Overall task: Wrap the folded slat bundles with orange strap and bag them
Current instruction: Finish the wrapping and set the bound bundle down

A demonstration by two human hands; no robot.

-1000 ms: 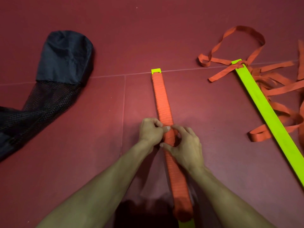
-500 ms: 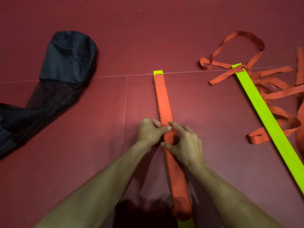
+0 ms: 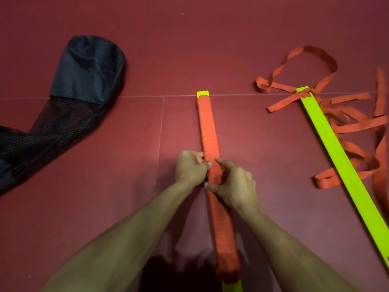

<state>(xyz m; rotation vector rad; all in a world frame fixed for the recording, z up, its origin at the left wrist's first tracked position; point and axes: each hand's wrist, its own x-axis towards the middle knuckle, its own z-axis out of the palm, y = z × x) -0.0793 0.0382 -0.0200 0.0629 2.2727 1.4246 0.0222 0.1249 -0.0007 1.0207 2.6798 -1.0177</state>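
Orange strap (image 3: pixel 207 127) is wound in tight turns along almost the whole bundle (image 3: pixel 203 94). The bundle lies on the red floor (image 3: pixel 252 28) in the middle of the scene, running from near to far. Only its yellow-green tips show at either end.

Both hands meet at about its middle, just beside each other. The left hand (image 3: pixel 189 166) sits at the bundle's left edge, its fingers curled in and its thumb laid across the strap, pinching it. The right hand (image 3: pixel 235 184) grips from the right, its fingers curled over the top of the wrapped bundle and its thumb at the left edge.

Well apart to the right, a second bundle (image 3: pixel 336 157) lies bare, slanting from far left to near right. Loose strap (image 3: pixel 325 181) is knotted at its far end and strewn in loops around it.

At the left lies a black bag (image 3: pixel 88 68), solid fabric at its far end and mesh nearer, well apart from both bundles.
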